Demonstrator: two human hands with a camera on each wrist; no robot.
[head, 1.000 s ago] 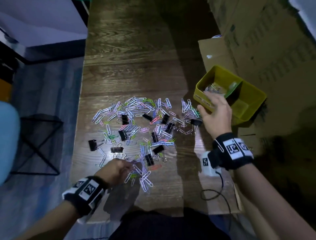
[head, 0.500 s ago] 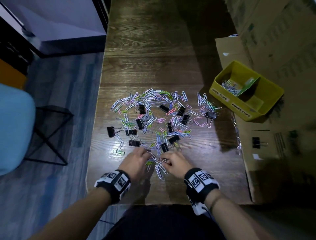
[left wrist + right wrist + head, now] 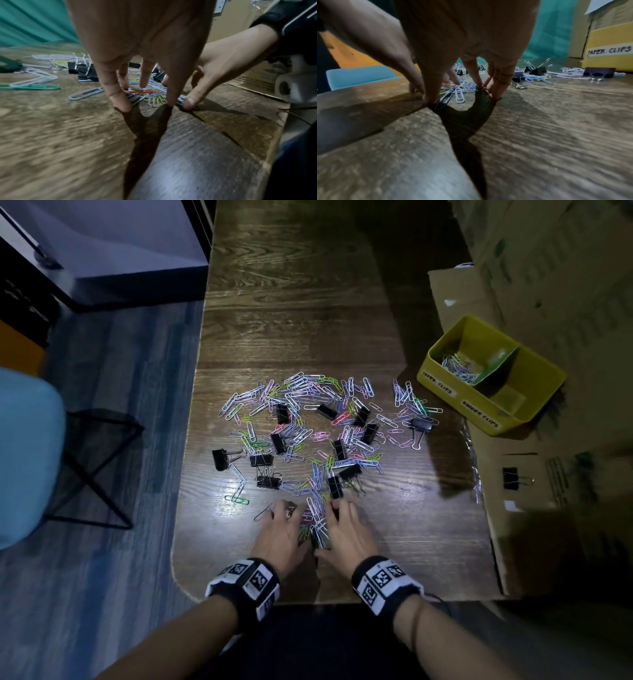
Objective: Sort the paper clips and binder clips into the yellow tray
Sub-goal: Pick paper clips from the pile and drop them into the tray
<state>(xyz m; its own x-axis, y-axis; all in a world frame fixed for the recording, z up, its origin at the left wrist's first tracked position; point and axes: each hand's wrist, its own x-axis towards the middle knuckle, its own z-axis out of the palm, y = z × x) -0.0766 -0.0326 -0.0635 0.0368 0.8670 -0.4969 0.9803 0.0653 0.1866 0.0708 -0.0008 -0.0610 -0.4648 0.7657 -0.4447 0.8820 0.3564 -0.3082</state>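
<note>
Coloured paper clips (image 3: pixel 308 419) and black binder clips (image 3: pixel 334 486) lie scattered over the wooden table (image 3: pixel 411 525). The yellow tray (image 3: pixel 445 385) stands at the right on cardboard, its left compartment labelled PAPER CLIPS (image 3: pixel 609 50) holding several paper clips (image 3: pixel 457 364). At the pile's near edge my left hand (image 3: pixel 286 529) (image 3: pixel 145 93) and right hand (image 3: pixel 342 529) (image 3: pixel 462 94) stand fingertips-down on the table. They flank a small bunch of paper clips (image 3: pixel 317 525) (image 3: pixel 154 98) (image 3: pixel 459 94). The fingers are fairly straight and the thumbs nearly meet.
One binder clip (image 3: pixel 510 478) lies on the flattened cardboard (image 3: pixel 520 525) right of the table. A blue chair (image 3: pixel 27 453) and a black stool frame (image 3: pixel 92 470) stand to the left. The table's rounded front edge (image 3: pixel 239 599) is just behind my wrists.
My right hand came back from the yellow tray to the pile's near edge. Both hands have drawn closer together and nearer to me, with the bunch of clips between them.
</note>
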